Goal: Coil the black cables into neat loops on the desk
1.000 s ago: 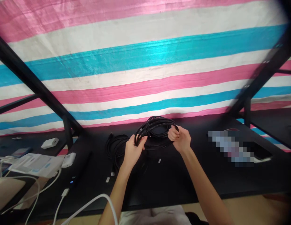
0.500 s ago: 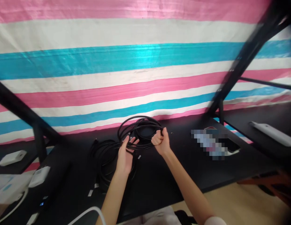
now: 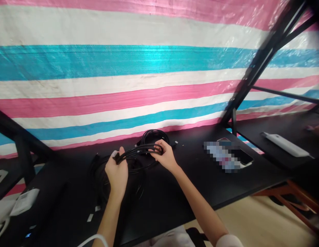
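Observation:
A looped black cable (image 3: pixel 139 149) stretches between my two hands, above the black table. My left hand (image 3: pixel 116 173) is closed on the cable's left end, where a dark plug with a pale tip (image 3: pixel 115 155) sticks out past the thumb. Around the right side of the loops curl the fingers of my right hand (image 3: pixel 166 156). Behind my right hand lies a coiled black cable (image 3: pixel 154 132) by the striped sheet. More coiled black cables (image 3: pixel 99 178) spread on the table under and left of my left hand, partly hidden by it.
Phones (image 3: pixel 243 156) lie at the right beside a blurred patch. A white power strip (image 3: pixel 286 144) rests on the neighbouring table, near another person's hand (image 3: pixel 318 130). White adapters (image 3: pixel 25 201) stand at left. Black frame bars (image 3: pixel 248 77) slope up on both sides before the striped sheet (image 3: pixel 118 61).
My left hand has gone from spread fingers to a grip on the cable's plug end. My right hand has moved left, and the raised wide loops are now a flatter bundle. The view has shifted slightly.

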Demonstrator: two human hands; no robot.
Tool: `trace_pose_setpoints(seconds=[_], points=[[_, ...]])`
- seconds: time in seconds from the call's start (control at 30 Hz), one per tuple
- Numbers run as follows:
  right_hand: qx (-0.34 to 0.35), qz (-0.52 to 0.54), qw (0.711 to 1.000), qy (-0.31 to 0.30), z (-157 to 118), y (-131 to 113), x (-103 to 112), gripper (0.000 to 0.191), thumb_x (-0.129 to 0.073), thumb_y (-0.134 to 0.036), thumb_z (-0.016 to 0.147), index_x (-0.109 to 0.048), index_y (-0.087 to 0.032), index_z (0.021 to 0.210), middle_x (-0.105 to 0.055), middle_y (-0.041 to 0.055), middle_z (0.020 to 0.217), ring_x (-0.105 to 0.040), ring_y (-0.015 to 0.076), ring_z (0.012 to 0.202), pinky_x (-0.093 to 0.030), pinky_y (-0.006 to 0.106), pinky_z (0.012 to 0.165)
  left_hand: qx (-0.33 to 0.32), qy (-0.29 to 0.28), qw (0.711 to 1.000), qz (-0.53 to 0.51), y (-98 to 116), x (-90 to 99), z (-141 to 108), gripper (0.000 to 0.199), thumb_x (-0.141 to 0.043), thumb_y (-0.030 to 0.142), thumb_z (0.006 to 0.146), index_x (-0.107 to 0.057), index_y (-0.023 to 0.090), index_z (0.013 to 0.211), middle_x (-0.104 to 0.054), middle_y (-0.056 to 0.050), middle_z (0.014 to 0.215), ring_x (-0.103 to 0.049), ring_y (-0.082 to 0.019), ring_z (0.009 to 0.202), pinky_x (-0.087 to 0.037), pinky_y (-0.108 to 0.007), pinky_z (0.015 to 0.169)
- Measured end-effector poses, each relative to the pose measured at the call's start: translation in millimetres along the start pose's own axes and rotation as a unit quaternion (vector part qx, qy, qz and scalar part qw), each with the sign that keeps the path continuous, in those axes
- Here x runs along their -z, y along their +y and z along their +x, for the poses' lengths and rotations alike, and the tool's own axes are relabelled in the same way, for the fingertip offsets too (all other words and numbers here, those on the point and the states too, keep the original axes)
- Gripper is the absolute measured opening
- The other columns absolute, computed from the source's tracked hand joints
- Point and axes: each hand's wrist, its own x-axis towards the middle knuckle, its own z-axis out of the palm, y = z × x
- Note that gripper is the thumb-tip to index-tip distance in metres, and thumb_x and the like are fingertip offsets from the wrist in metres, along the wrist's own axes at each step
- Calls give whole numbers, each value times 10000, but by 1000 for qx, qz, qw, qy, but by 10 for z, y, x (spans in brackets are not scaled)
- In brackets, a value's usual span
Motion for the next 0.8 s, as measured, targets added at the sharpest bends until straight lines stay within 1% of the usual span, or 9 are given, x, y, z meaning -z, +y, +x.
trace_pose_setpoints(seconds=[0.07, 0.13, 0.27, 0.33, 0.4, 0.47, 0.67, 0.73, 0.8], points=[[42, -76, 996, -19, -23, 10, -13, 283, -708, -300, 694, -506, -202, 867, -527, -60, 605, -483, 90, 490, -382, 214, 490, -47, -8, 994, 96, 28, 13, -24, 266, -508, 403, 833, -495, 197, 665, -511, 15, 577, -506, -147, 582, -343, -238, 582], [80, -136, 987, -30, -56, 26, -18, 316, -701, -326, 712, -523, -210, 947, -506, -68, 583, -471, 91, 489, -388, 212, 498, -76, -12, 987, 142, 46, 8, -48, 270, -458, 402, 864, -474, 206, 680, -517, 6, 585, -504, -156, 582, -322, -239, 581], [166, -208, 964, -5, -126, 41, 12, 604, -748, -394, 667, -498, -233, 1193, -572, -14, 764, -535, 112, 582, -436, 223, 532, -101, -29, 977, 186, 60, -17, -58, 276, -420, 402, 886, -436, 216, 683, -501, 5, 571, -480, -155, 538, -281, -233, 550], [211, -246, 946, -14, -150, 17, 31, 525, -672, -391, 758, -526, -235, 1238, -591, 23, 845, -559, 127, 658, -458, 237, 589, -109, -40, 972, 203, 67, -25, -46, 271, -425, 397, 884, -431, 217, 680, -503, 4, 572, -474, -155, 533, -271, -231, 544], [229, -279, 932, -30, -159, -24, 42, 372, -543, -359, 862, -591, -234, 1209, -602, 38, 843, -559, 125, 659, -458, 240, 602, -124, -58, 967, 216, 75, -29, -30, 274, -449, 385, 870, -423, 216, 656, -505, 5, 565, -469, -152, 531, -270, -229, 545], [226, -293, 928, -34, -156, -69, 44, 311, -475, -342, 903, -657, -227, 1127, -609, 41, 806, -545, 116, 610, -451, 238, 581, -149, -85, 959, 226, 85, -27, -14, 281, -481, 361, 849, -411, 213, 619, -499, 8, 547, -461, -147, 525, -270, -227, 546], [226, -294, 928, -31, -131, -122, 40, 254, -499, -351, 903, -706, -208, 939, -602, 30, 706, -493, 112, 524, -407, 243, 534, -218, -182, 928, 243, 151, -11, 4, 258, -519, 334, 820, -434, 209, 611, -503, 24, 532, -442, -120, 480, -258, -224, 535], [223, -298, 927, -43, -128, -111, 38, 238, -506, -351, 898, -691, -201, 890, -594, 26, 688, -501, 117, 544, -399, 247, 555, -220, -195, 922, 253, 181, -16, -15, 258, -530, 344, 812, -441, 209, 611, -512, 24, 537, -455, -121, 490, -251, -224, 531], [218, -307, 925, -55, -127, -90, 36, 225, -537, -375, 875, -667, -197, 830, -563, 14, 644, -506, 125, 564, -388, 248, 566, -205, -187, 925, 258, 200, -31, -41, 263, -534, 345, 805, -439, 208, 601, -522, 22, 539, -472, -124, 501, -249, -224, 530]])
